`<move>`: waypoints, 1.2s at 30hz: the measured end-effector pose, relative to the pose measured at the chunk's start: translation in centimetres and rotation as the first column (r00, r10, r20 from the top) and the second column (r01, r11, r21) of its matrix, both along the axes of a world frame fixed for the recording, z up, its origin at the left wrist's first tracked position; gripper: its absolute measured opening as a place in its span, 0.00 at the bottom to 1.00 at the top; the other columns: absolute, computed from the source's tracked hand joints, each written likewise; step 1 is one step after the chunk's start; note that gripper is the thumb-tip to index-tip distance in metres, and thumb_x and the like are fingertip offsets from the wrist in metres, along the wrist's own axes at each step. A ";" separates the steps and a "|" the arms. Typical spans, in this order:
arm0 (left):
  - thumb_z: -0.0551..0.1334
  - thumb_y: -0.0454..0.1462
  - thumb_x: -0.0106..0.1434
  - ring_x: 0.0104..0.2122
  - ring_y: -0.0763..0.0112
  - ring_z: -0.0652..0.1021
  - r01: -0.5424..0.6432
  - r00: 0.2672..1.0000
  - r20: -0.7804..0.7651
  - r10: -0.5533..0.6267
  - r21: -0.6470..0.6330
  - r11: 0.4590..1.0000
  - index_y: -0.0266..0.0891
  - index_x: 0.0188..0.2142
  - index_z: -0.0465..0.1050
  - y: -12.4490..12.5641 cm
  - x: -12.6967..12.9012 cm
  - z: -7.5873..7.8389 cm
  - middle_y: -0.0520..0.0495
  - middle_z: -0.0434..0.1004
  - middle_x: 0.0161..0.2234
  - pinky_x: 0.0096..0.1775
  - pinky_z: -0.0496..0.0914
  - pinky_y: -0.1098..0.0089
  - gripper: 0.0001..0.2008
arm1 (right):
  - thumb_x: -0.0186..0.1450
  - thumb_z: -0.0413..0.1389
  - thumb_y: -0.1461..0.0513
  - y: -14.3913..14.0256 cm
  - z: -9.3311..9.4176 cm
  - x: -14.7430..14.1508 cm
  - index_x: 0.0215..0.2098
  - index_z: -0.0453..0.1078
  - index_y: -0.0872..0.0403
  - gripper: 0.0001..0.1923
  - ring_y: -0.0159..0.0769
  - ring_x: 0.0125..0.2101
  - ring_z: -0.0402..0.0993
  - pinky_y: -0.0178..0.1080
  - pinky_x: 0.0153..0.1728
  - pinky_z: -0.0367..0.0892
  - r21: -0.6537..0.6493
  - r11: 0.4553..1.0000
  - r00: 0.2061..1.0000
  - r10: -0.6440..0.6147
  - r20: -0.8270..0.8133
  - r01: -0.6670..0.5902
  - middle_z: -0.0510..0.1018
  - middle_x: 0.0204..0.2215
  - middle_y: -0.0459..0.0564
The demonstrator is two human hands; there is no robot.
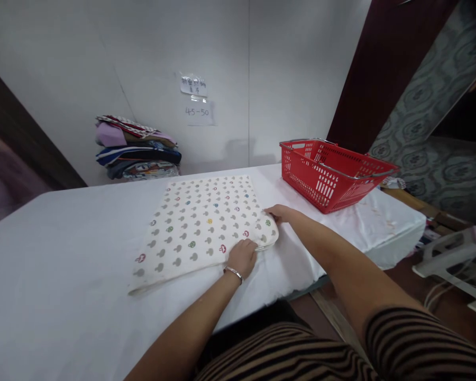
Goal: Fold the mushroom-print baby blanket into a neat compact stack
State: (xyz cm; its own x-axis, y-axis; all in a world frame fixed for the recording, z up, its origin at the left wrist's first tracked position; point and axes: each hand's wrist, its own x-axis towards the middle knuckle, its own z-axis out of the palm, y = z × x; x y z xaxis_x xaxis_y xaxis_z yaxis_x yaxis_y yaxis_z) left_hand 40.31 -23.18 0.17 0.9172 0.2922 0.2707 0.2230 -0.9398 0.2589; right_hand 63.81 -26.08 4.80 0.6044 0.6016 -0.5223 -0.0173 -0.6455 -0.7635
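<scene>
Cloth, cream with grey and coloured mushrooms, lies flat on the white table, right in front of me, layered, its near right corner rounded and slightly raised. My right hand is at its right edge, fingers closed to a pinch on the cloth near that corner; fingertips partly hidden. My left hand rests palm down on the near edge, left of the corner, fingers together and a little bent, touching the cloth; can't tell if they grip it or just press. Bracelet on my left wrist. Striped sleeve on my right arm.

Red basket on the table to the right, past my right hand, apart from the cloth, metal handles down along the rim. Pile of folded fabrics at the far left, by the wall; can't tell what it sits on. Two paper signs on the wall, the lower reading 45-50. Pale stool on the floor, right of the table.
</scene>
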 end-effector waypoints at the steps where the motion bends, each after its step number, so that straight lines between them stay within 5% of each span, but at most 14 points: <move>1: 0.54 0.31 0.61 0.39 0.66 0.70 0.000 1.000 0.008 0.000 -0.011 1.000 0.40 0.38 0.70 0.0 0.0 0.0 0.47 0.72 0.37 0.42 0.65 0.65 0.08 | 0.59 0.59 0.57 0.1 0.0 0.0 0.29 0.69 0.56 0.10 0.35 0.25 0.72 0.37 0.26 0.70 -0.006 1.000 1.000 0.000 -0.021 0.000 0.74 0.20 0.47; 13: 0.54 0.32 0.61 0.40 0.66 0.70 0.011 1.000 -0.007 -0.011 -0.025 1.000 0.41 0.39 0.70 0.2 0.0 -0.2 0.47 0.71 0.39 0.43 0.65 0.65 0.09 | 0.59 0.59 0.59 0.7 -0.3 0.6 0.34 0.70 0.56 0.09 0.33 0.26 0.74 0.35 0.28 0.70 0.058 0.998 1.000 0.017 0.025 -0.019 0.78 0.26 0.48; 22: 0.51 0.29 0.63 0.41 0.61 0.69 0.038 0.991 -0.136 -0.018 0.149 0.988 0.37 0.36 0.71 -1.0 0.3 0.2 0.43 0.70 0.39 0.42 0.64 0.60 0.11 | 0.49 0.64 0.68 -0.9 -1.9 0.9 0.35 0.69 0.56 0.15 0.35 0.37 0.71 0.29 0.30 0.64 0.061 0.998 0.930 -0.019 0.368 -0.003 0.76 0.36 0.49; 25: 0.50 0.29 0.64 0.41 0.61 0.69 0.035 0.992 -0.124 -0.014 0.171 0.985 0.37 0.36 0.71 -1.3 0.3 0.2 0.43 0.70 0.39 0.41 0.64 0.60 0.12 | 0.51 0.64 0.64 -1.6 -2.1 0.8 0.41 0.68 0.56 0.19 0.35 0.34 0.72 0.31 0.29 0.65 0.042 0.999 0.927 -0.008 0.375 -0.008 0.76 0.37 0.50; 28: 0.51 0.30 0.64 0.42 0.61 0.69 0.021 0.992 -0.128 -0.003 0.140 0.990 0.38 0.38 0.71 -1.4 0.2 0.6 0.43 0.70 0.41 0.42 0.64 0.60 0.11 | 0.56 0.62 0.57 -2.7 -1.8 0.7 0.46 0.65 0.56 0.22 0.34 0.27 0.72 0.33 0.25 0.67 0.032 0.999 0.957 0.009 0.289 -0.019 0.77 0.32 0.50; 31: 0.53 0.33 0.64 0.43 0.60 0.69 0.005 0.987 -0.160 0.011 0.098 0.995 0.38 0.42 0.70 -1.4 0.4 1.3 0.43 0.71 0.41 0.43 0.64 0.60 0.09 | 0.57 0.61 0.55 -4.2 -1.5 0.5 0.44 0.65 0.56 0.21 0.33 0.24 0.72 0.34 0.24 0.69 0.133 0.989 0.998 0.060 0.027 -0.063 0.77 0.28 0.48; 36: 0.52 0.35 0.65 0.43 0.61 0.70 -0.019 0.981 -0.190 0.037 0.093 0.995 0.39 0.42 0.69 -1.3 0.9 1.7 0.44 0.72 0.42 0.43 0.64 0.61 0.10 | 0.59 0.59 0.58 -6.5 -1.6 -0.3 0.42 0.65 0.53 0.14 0.32 0.24 0.74 0.36 0.27 0.73 0.333 0.943 0.943 0.128 -0.307 -0.020 0.76 0.26 0.45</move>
State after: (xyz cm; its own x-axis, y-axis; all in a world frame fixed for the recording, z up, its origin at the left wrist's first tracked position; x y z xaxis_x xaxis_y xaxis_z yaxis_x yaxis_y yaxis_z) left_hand 41.18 -24.51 1.89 0.9464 0.3008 0.1176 0.2867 -0.9501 0.1232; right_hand 63.50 -32.56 3.22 0.3843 0.8053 -0.4514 -0.2575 -0.3761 -0.8901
